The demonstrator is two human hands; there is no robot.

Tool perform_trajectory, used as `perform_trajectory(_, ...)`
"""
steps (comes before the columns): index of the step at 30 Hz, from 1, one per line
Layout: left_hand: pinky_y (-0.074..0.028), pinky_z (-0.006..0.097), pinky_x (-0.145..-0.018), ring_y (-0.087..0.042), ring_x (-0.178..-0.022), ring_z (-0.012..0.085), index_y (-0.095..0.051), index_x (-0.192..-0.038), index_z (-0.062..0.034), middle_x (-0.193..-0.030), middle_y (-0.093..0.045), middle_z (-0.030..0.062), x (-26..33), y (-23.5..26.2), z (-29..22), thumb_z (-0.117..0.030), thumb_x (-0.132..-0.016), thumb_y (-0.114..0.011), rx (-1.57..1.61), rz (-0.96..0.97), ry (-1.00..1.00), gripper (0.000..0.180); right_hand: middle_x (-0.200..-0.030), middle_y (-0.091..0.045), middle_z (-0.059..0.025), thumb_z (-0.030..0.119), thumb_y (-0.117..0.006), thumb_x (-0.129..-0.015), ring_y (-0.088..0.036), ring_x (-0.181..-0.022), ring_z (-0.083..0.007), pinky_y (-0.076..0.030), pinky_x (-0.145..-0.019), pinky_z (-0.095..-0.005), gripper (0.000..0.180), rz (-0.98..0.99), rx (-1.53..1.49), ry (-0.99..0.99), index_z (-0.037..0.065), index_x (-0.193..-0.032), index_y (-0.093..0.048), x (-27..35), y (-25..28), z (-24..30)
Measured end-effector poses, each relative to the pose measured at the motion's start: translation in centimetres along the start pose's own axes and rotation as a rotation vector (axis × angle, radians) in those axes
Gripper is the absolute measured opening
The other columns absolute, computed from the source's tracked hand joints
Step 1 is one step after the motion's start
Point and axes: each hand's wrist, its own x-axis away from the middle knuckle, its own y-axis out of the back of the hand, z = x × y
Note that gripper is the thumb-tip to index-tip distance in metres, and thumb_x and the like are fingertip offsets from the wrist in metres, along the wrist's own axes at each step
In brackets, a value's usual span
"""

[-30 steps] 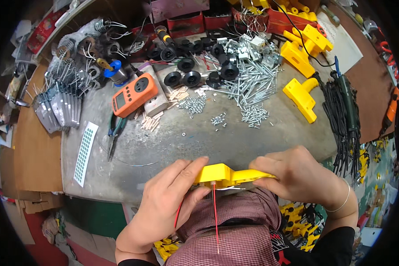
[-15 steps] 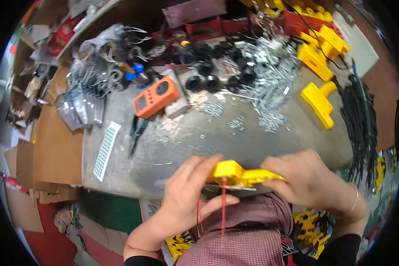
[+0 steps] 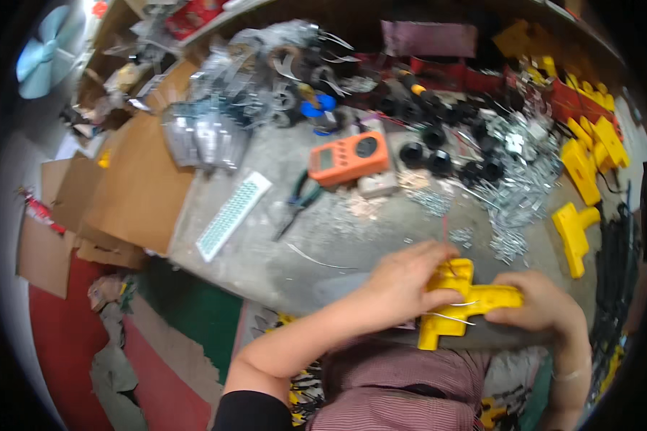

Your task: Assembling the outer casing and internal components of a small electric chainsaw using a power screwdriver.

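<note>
Both hands hold a yellow T-shaped plastic housing [image 3: 449, 327] over the front edge of the workbench, just above my lap. My left hand [image 3: 408, 281] grips its upper left part, fingers behind and thumb lying across the inside. My right hand [image 3: 535, 300] is closed round the stem at the right. The hollow side of the housing faces up at me, and thin silvery wires [image 3: 456, 318] cross it. A thin red wire [image 3: 445, 228] rises from beyond my left fingertips; where it ends in the housing is hidden.
An orange multimeter [image 3: 349, 159], pliers [image 3: 295, 205] and a white-green patterned sheet [image 3: 233, 215] lie on the bench [image 3: 266, 269]. Behind are black round parts [image 3: 438, 162], metal strips [image 3: 521, 190] and small screws [image 3: 431, 201]. More yellow housings [image 3: 574, 237] lie right; cardboard [image 3: 133, 194] stands left.
The view has swung left, so the bench things appear further right. The yellow housing has been turned from edge-on to showing its hollow side. Both hands keep their hold on it.
</note>
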Motion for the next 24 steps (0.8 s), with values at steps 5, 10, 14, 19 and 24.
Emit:
perform_trajectory(5,-0.048,0.033,-0.092,-0.06,-0.106,0.0239,-0.056,-0.127,-0.0012,-0.114,-0.061,0.0136,-0.5,-0.3,2.7,-0.006,-0.08,-0.068,0.163,-0.021,0.022,0.049,-0.085,-0.066,-0.0138,0.033,-0.073,-0.082,-0.065,-0.08,-0.032,-0.05,-0.074,-0.0389,0.036,0.099,-0.132,-0.07,0.003,-0.101,-0.065,-0.8,-1.4,-3.5)
perform_trajectory(10,-0.049,0.029,-0.082,-0.063,-0.091,0.018,-0.068,-0.105,0.0018,-0.093,-0.065,0.0099,-0.3,-0.7,2.5,0.0,-0.082,-0.065,0.261,-0.203,0.123,0.024,-0.08,-0.061,-0.0096,0.023,-0.075,-0.079,-0.064,-0.074,-0.026,-0.05,-0.067,-0.0364,0.024,-0.414,0.161,0.107,0.006,-0.094,-0.065,-2.2,-2.7,-0.3)
perform_trajectory(14,-0.049,0.028,-0.076,-0.064,-0.083,0.0157,-0.071,-0.099,0.0017,-0.084,-0.065,0.0078,-0.3,-1.1,2.4,0.001,-0.081,-0.068,0.196,-0.282,0.13,0.018,-0.08,-0.06,-0.008,0.013,-0.075,-0.078,-0.063,-0.069,-0.0245,-0.05,-0.061,-0.0334,0.015,-0.568,0.119,0.151,0.007,-0.088,-0.065,-5.2,-4.0,2.0)
perform_trajectory(19,-0.05,0.025,-0.068,-0.064,-0.074,0.0138,-0.072,-0.102,-0.0005,-0.082,-0.065,0.007,0.5,-1.8,3.3,0.001,-0.078,-0.072,0.184,-0.405,0.181,0.024,-0.079,-0.058,-0.0087,0.013,-0.073,-0.079,-0.062,-0.069,-0.0262,-0.05,-0.062,-0.0357,0.013,-0.505,0.075,0.211,0.006,-0.088,-0.066,-5.7,-5.0,1.7)
perform_trajectory(24,-0.05,0.026,-0.07,-0.063,-0.075,0.0136,-0.071,-0.105,-0.0011,-0.081,-0.064,0.0059,0.2,-1.6,3.7,0.003,-0.079,-0.07,0.274,-0.342,0.18,0.026,-0.078,-0.058,-0.0095,0.008,-0.071,-0.079,-0.061,-0.065,-0.0247,-0.05,-0.059,-0.0335,0.012,-0.446,0.13,0.301,0.004,-0.089,-0.066,-6.9,-5.7,0.9)
